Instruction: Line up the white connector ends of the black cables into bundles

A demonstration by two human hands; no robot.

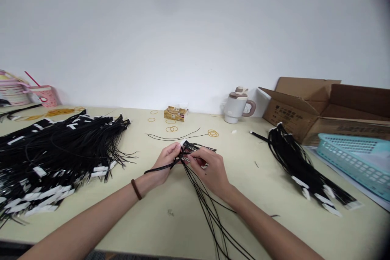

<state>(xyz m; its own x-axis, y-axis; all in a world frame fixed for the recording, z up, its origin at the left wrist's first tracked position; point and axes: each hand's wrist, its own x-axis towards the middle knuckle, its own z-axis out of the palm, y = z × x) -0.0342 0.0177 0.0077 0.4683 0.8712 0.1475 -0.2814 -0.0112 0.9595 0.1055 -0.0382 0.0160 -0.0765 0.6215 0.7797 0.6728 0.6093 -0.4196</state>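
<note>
My left hand (166,162) and my right hand (211,170) meet at the table's middle, both closed around a small bundle of thin black wires (207,203). The bundle's top ends fan out between my fingers near a small white tag, and its long strands trail toward the near table edge. A brown band circles my left wrist. A big heap of black wires with white labels (55,158) lies at the left. A smaller bundle of labelled wires (301,166) lies at the right.
Loose yellow rubber bands (172,128) and a small yellow box (176,113) sit beyond my hands. A white mug with a lid (236,107) stands by the wall. An open cardboard box (323,107) and a teal basket (356,158) are at the right. Pink containers (27,91) stand far left.
</note>
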